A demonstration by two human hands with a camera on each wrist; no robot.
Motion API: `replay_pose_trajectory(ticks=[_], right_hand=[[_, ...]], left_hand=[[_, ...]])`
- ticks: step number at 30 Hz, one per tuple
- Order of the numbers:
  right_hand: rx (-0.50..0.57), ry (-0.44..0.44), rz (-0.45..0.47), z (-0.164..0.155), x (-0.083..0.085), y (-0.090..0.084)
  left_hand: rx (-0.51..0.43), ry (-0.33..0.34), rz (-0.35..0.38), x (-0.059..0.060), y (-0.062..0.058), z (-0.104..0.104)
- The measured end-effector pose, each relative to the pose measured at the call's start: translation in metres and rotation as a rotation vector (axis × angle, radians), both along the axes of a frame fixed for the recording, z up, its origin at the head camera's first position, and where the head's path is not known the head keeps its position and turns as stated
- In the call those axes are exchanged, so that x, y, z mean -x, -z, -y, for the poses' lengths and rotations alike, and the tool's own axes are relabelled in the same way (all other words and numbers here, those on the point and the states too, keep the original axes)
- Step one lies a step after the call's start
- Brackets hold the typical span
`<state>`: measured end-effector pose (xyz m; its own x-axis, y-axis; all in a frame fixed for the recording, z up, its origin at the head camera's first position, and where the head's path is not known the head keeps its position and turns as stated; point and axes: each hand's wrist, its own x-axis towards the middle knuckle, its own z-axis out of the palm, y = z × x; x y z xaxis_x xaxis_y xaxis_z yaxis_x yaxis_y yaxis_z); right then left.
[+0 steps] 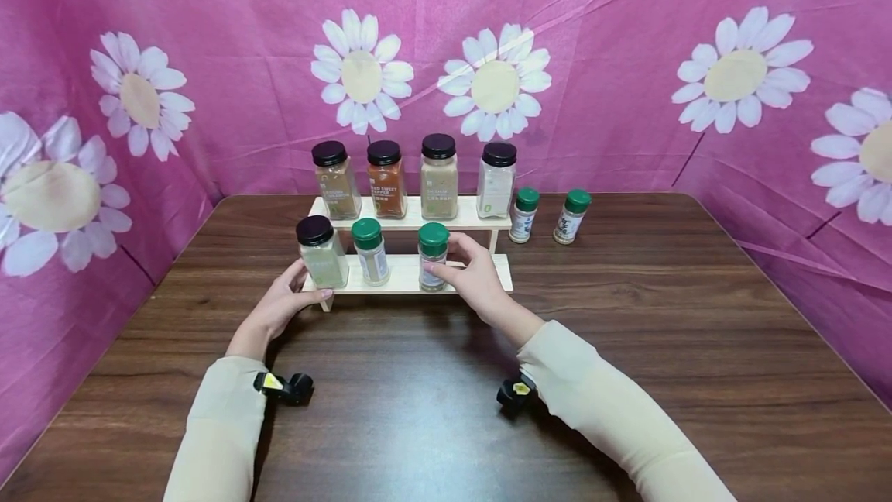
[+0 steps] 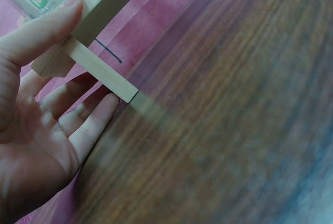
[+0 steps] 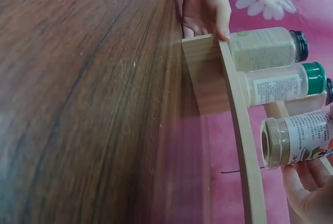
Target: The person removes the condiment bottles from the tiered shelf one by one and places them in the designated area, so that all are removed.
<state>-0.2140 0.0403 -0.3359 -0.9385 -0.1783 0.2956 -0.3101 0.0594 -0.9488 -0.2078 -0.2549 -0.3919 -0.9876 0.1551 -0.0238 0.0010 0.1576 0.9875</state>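
Observation:
A two-tier pale wooden rack (image 1: 404, 285) stands on the table, holding spice jars on both tiers. My left hand (image 1: 282, 304) grips the lower tier's left end, its thumb (image 2: 52, 28) on the front edge beside a black-capped jar of pale green contents (image 1: 326, 263). Between thumb and fingers, my right hand (image 1: 477, 277) holds a green-capped spice jar (image 1: 433, 262) at the lower tier. This jar's base shows in the right wrist view, with a gap between it and the shelf edge. Left of it stands another green-capped jar (image 1: 372, 258).
On the upper tier stand several black-capped jars, among them a red-brown one (image 1: 387, 188) and a white one (image 1: 496, 188). Two small green-capped jars (image 1: 523, 219) stand on the wooden table (image 1: 627, 316) right of the rack. Behind hangs a pink flowered cloth (image 1: 599, 99).

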Motion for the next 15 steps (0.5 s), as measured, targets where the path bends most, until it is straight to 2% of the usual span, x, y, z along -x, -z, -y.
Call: replay_pose_trajectory(ticks=[15], right_hand=[[0.011,0.012,-0.041,-0.034,-0.008,-0.008]], left_hand=[[-0.015,0.011,-0.023,0.001,0.002,0.0]])
